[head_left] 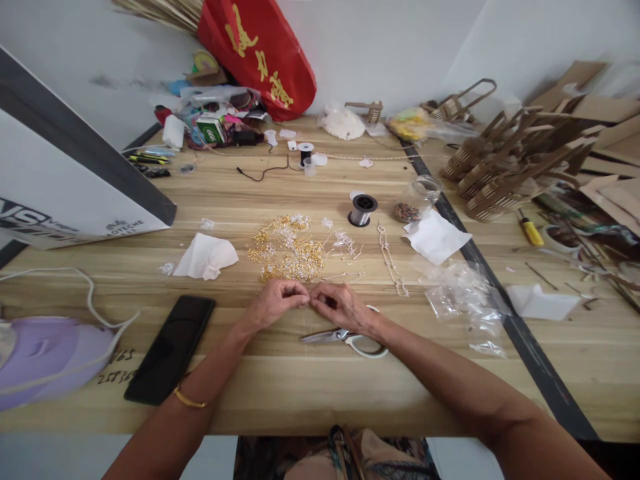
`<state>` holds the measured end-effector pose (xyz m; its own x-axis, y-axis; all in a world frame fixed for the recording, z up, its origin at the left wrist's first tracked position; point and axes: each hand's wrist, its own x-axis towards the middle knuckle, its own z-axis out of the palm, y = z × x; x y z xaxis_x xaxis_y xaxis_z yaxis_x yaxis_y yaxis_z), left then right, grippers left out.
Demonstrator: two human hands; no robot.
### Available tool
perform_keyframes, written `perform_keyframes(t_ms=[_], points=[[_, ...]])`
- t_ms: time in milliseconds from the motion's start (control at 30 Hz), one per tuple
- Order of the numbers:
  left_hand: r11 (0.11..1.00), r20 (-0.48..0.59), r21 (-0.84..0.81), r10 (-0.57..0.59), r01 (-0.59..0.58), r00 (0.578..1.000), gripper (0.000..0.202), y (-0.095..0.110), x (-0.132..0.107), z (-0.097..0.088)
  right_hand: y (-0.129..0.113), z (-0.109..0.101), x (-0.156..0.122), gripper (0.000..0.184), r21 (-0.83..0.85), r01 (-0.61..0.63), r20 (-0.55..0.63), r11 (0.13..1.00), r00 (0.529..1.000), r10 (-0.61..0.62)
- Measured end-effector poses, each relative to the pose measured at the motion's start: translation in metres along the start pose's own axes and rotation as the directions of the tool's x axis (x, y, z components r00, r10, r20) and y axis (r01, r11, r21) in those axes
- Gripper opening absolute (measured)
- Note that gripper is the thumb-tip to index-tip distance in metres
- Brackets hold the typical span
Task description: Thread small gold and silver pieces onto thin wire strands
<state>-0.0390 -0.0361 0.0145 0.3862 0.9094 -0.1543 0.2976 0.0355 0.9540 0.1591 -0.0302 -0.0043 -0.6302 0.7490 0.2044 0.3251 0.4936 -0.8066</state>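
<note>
Wood-grain tabletop (pixel 270 393) spreads before you, white-handled scissors (pixel 343 335) lying near. Your left hand (pixel 275 301) and right hand (pixel 345 307) pinch, fingertips nearly meeting; whatever they grip is too small to tell. Just beyond lie gold and clear beads (pixel 295 259), then a black-rimmed spool (pixel 362 211).

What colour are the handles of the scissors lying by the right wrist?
Off-white handles; the head view shows them best.

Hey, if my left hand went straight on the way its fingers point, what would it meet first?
Most likely your right hand, just ahead of your left hand; whether they already touch is hard to tell.
</note>
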Motion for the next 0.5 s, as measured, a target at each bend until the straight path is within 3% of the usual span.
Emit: perform_keyframes(t_ms=[200, 500], points=[[0.995, -0.065, 0.103, 0.015, -0.009, 0.998, 0.013, 0.0024, -0.002, 0.0025, -0.0031, -0.0011, 0.0011, 0.016, -0.011, 0.006, -0.007, 1.0, 1.0, -0.006], [0.976, -0.032, 0.211, 0.069, -0.061, 0.997, 0.013, -0.0001, -0.0035, 0.0011, -0.0034, -0.0014, 0.0011, 0.014, -0.002, 0.021, 0.003, 1.0, 1.0, -0.021]])
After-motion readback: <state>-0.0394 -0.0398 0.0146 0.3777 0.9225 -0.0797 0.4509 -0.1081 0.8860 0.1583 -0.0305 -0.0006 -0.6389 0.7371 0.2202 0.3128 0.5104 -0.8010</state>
